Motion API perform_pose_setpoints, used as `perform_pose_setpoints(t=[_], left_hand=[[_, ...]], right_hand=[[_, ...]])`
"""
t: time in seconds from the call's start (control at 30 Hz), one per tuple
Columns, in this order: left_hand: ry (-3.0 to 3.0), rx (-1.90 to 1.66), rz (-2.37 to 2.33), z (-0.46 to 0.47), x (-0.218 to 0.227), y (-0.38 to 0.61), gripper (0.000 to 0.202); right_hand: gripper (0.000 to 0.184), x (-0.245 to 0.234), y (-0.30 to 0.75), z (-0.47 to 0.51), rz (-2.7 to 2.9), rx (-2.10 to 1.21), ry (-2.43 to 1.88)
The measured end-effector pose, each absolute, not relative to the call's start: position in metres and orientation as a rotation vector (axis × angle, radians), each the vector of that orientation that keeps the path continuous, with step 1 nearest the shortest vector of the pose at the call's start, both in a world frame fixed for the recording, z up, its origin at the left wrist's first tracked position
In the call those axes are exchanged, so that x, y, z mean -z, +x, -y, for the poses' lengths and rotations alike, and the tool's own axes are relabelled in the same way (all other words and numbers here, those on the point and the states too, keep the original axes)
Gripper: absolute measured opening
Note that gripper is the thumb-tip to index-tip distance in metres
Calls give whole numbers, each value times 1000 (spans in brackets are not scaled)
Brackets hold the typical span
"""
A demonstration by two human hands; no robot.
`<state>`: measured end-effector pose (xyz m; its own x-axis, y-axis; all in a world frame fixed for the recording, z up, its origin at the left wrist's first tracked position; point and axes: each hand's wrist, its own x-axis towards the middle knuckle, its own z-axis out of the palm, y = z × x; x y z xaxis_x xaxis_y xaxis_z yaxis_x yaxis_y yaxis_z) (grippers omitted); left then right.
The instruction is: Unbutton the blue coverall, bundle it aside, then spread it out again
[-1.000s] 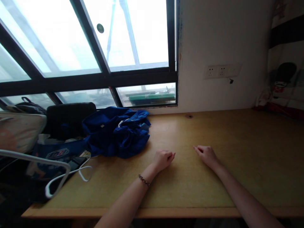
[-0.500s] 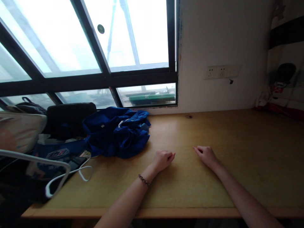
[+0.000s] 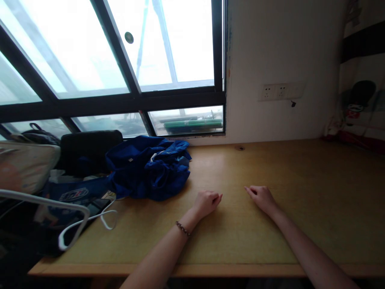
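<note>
Left hand [image 3: 207,203], near blue cloth [image 3: 150,170], and right hand [image 3: 262,198] curl closed on the worktop [image 3: 234,241]; palms hidden, forearms [image 3: 167,249] cut off.

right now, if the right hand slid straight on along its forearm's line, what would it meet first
Likely the wall just below the lower right corner of the window. From the right hand, the line over the tabletop seems to clear the left hand and blue cloth, though depth is unclear.
</note>
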<state>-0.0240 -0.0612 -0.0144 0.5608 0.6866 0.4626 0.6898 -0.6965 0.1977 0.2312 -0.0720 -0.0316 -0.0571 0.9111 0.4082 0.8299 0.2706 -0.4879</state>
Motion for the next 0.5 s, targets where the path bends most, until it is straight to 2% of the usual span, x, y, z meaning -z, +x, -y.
perform_pose_setpoints(t=[0.5], left_hand=[[-2766, 823, 1230, 62, 14, -24, 42]], right_hand=[[42, 28, 230, 73, 1881, -157, -1572]])
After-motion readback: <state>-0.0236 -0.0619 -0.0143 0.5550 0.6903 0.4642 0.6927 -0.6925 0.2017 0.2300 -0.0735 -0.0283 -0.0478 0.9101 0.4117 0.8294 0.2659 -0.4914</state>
